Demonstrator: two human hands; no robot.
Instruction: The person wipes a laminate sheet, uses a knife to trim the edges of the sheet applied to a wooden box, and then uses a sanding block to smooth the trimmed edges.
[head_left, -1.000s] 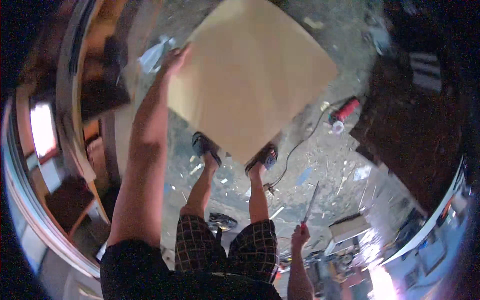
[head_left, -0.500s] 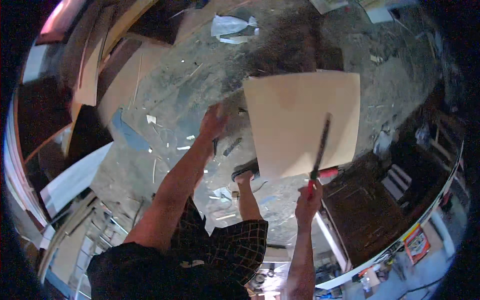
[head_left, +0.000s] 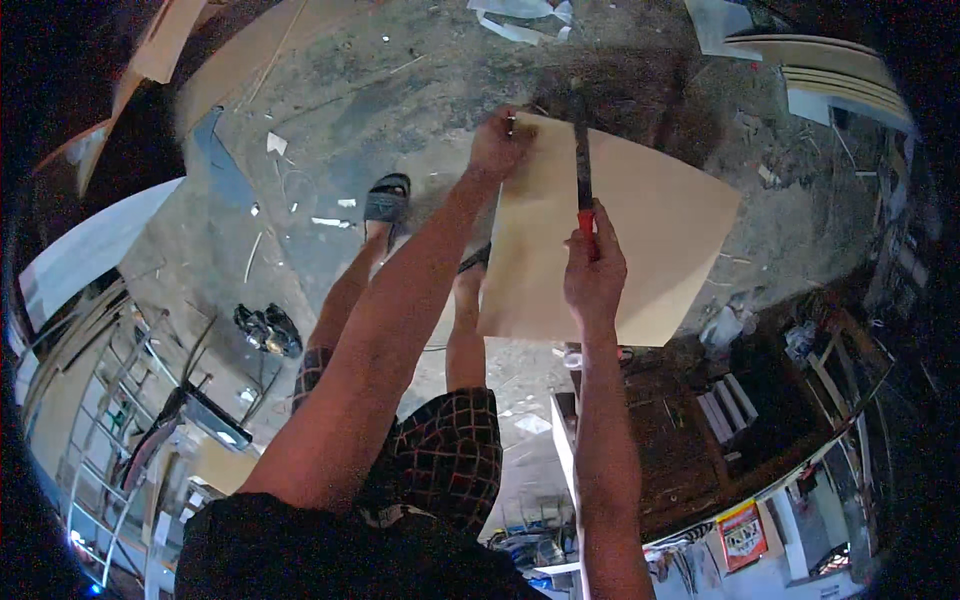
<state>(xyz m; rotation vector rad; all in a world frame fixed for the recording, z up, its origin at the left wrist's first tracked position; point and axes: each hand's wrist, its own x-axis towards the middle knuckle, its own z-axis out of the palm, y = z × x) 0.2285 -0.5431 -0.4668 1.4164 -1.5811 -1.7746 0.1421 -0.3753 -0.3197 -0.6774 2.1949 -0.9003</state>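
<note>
A tan flat board [head_left: 640,220] stands in front of me. My left hand [head_left: 500,145] is closed around the corner at its far left. My right hand [head_left: 595,275] grips the red handle of a long, narrow, dark tool that looks like a flat file [head_left: 584,160]. Its blade points away from me and crosses the board's far edge near my left hand. Whether the blade touches that edge, I cannot tell.
To the right stands a dark brown wooden unit [head_left: 670,450] with white strips [head_left: 728,405] on it. Stacked panels [head_left: 840,75] lie far right. A white sheet [head_left: 95,245] leans at left. Dark shoes [head_left: 268,330] and scraps dot the floor.
My left hand has reached forward and right and taken hold of the board's corner. The file has swung left, toward the far edge. The board appears turned, and my view has shifted.
</note>
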